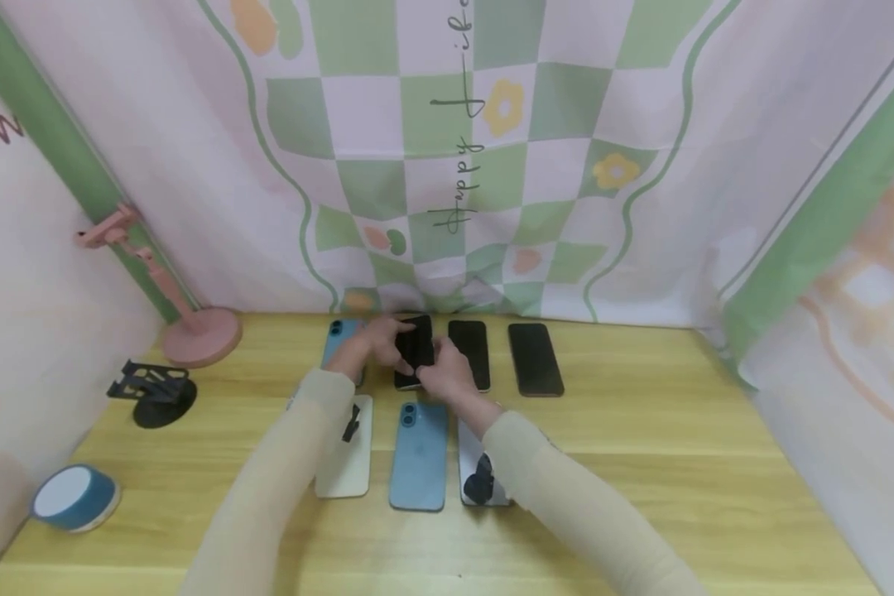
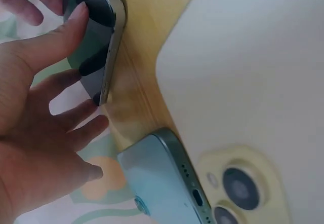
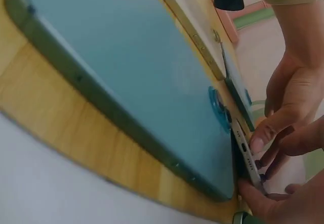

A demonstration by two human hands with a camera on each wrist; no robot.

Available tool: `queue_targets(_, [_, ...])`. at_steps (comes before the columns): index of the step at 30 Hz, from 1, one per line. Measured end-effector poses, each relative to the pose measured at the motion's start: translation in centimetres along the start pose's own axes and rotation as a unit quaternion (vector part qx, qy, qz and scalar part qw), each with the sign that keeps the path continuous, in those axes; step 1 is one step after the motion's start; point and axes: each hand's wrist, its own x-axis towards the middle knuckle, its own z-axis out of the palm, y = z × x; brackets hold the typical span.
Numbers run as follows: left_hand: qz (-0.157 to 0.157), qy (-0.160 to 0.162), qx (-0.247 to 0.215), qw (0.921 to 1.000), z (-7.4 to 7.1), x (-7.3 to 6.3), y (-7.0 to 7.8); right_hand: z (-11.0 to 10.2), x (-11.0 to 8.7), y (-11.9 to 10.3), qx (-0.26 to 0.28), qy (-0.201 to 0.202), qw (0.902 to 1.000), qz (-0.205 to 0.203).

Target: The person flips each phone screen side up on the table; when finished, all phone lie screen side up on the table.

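Note:
A black-screened phone with a silver edge lies at the back, screen up, between both hands. My left hand reaches over it from the left. In the left wrist view its thumb is over the glass and its other fingers are spread, fingertips right at the screen, with dark reflections beside them. My right hand grips the phone's right side near the lower corner. The right wrist view shows the phone's port edge facing the camera, with right fingertips at its lower end.
A blue phone is left of the hands; two dark-screened phones are right. In front lie a cream phone, a blue phone and a pale phone. Stands and a round blue-and-white device are left.

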Motion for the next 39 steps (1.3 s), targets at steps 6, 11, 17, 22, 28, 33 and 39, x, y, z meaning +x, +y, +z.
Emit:
queue_targets(6, [0.001,0.008,-0.003,1.0,0.3,-0.1,-0.3,0.0,0.2,-0.5,0.069,-0.016,0.9971,0.03])
queue_targets(11, [0.002,0.008,0.003,1.0,0.3,-0.1,-0.4,0.2,0.3,-0.8,0.1,-0.04,0.9929,0.052])
queue_targets(17, [0.006,-0.006,0.001,1.0,0.5,-0.1,-0.5,0.4,0.4,-0.7,0.107,-0.045,0.9912,0.064])
queue_targets(22, [0.0,-0.011,-0.013,0.9999,0.5,0.0,-0.4,0.4,0.4,-0.6,0.088,-0.038,0.9938,0.055])
queue_targets(28, [0.001,-0.021,-0.02,0.9996,-0.1,0.1,-0.1,0.9,0.2,-1.0,0.028,-0.016,0.999,0.031])
queue_targets(33, [0.025,0.004,-0.011,0.9996,-0.7,-0.3,-1.2,1.6,0.2,-1.6,-0.069,-0.022,0.9968,-0.034])
queue_targets(39, [-0.004,0.055,-0.032,0.9979,-1.5,-1.0,-4.6,2.9,0.7,-2.8,-0.222,-0.079,0.9487,-0.211])
